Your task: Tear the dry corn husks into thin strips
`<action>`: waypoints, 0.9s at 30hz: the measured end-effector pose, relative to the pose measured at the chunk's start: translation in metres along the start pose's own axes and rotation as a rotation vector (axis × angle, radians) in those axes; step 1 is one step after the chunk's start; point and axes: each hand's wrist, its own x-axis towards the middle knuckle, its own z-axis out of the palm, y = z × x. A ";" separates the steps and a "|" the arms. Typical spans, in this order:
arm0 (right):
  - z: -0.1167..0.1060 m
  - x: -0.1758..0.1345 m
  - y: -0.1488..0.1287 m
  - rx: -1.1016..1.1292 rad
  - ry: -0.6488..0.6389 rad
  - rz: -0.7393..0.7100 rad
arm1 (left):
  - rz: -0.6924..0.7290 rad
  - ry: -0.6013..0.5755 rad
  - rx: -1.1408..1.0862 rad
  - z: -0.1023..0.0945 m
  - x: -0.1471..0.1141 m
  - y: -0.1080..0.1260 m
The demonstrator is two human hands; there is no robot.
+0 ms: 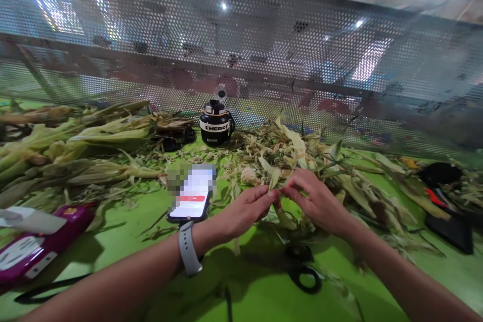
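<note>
My left hand [247, 210], with a pale watch strap [189, 249] at the wrist, is closed in a pinch. Opposite it, my right hand [312, 200] pinches too, and the fingertips of both meet. Between them a narrow strip of pale green corn husk [275, 179] sticks up; the fingers hide its lower end. Just behind the hands lies a heap of torn, drying husk pieces [298, 143]. A pair of scissors with black handles [307, 280] rests on the green tabletop [151, 261] below my hands, partly in shadow.
A lit phone [192, 193] lies left of my hands. Behind it stands a black bottle [215, 127] with its lid up. Corn husks [86, 136] pile at the left, near a purple device [49, 244]. Dark objects [449, 226] lie at right. A perforated metal screen [256, 25] closes off the back.
</note>
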 end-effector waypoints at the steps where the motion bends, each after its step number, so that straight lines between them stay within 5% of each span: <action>1: 0.001 0.000 0.002 0.038 -0.040 0.015 | 0.008 -0.013 0.040 -0.001 -0.001 0.001; 5: 0.005 0.000 0.009 0.349 -0.191 0.182 | 0.072 -0.079 0.165 -0.002 -0.002 0.004; 10: 0.004 -0.001 0.003 0.853 -0.232 0.360 | 0.120 -0.100 0.344 0.002 -0.001 0.002; 22: 0.030 -0.005 -0.009 0.754 0.168 0.203 | 0.025 -0.219 0.410 0.009 -0.009 0.007; 27: 0.030 -0.005 -0.011 0.835 0.162 0.309 | 0.012 -0.112 0.250 0.013 -0.008 0.002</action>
